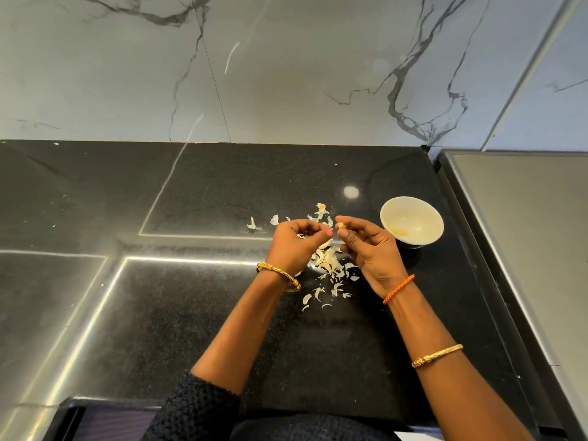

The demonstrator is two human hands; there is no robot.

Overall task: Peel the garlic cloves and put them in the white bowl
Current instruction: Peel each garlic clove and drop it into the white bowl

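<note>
Right hand (370, 246) pinches a garlic clove (341, 225) at frame centre, just left of the white bowl (423, 214), which holds one peeled clove (398, 231). Left hand (297, 245) fingers curled; can't tell if it holds anything. Peels (327, 262) litter the black counter (191, 313) beneath. No readable writing anywhere.
</note>
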